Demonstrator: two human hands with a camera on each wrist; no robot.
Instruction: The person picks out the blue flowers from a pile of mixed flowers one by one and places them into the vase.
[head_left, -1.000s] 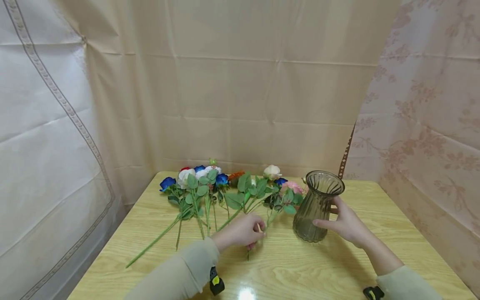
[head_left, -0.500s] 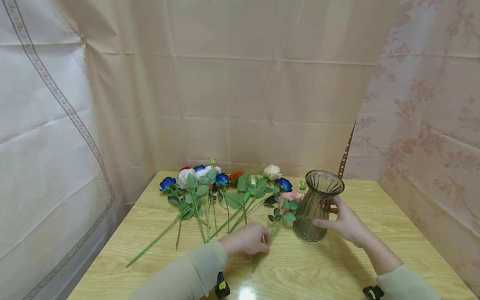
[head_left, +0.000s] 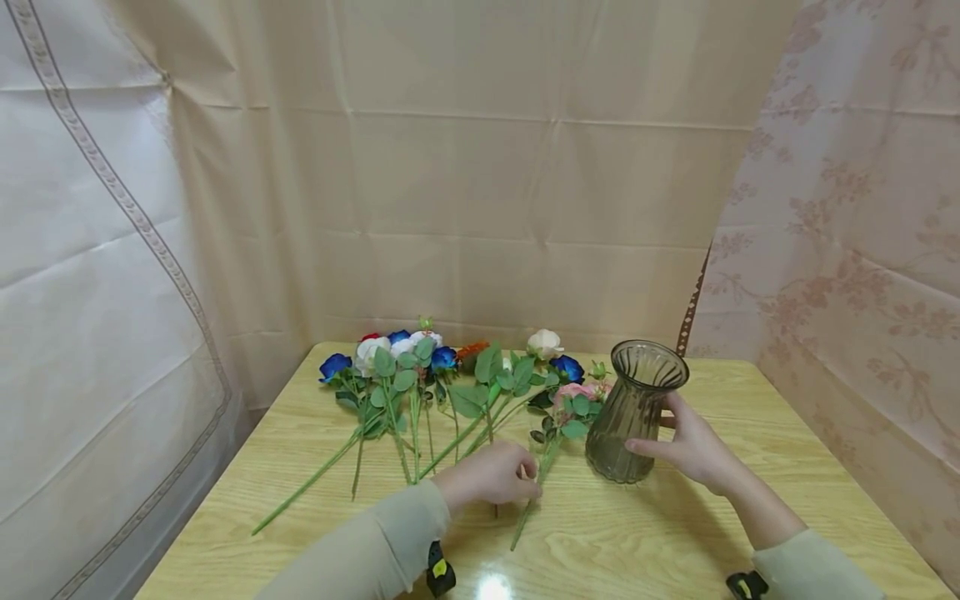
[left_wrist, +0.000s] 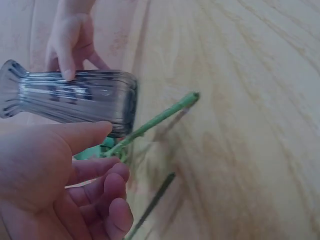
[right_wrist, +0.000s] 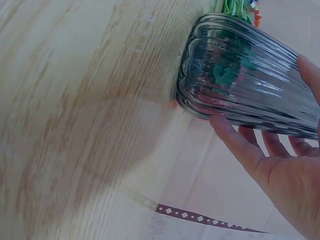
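A ribbed smoky glass vase stands upright on the right part of the table. My right hand holds its side, thumb in front and fingers behind, clearly seen in the right wrist view. Left of the vase lies a pink flower with green leaves, its green stem pointing toward me. My left hand is at this stem. In the left wrist view the thumb and index finger are spread apart, the stem runs behind the index fingertip, and the other fingers are loosely bent. Whether the index finger touches it is hard to see.
On the wooden table, several blue, white, red and orange flowers lie left of the left hand, stems toward me. A cream flower and a blue flower lie behind the pink one. A beige curtain hangs behind.
The left hand has moved a little right and toward me. The pink flower has come left and nearer, its stem swinging steeper. The right hand and vase have stayed still.
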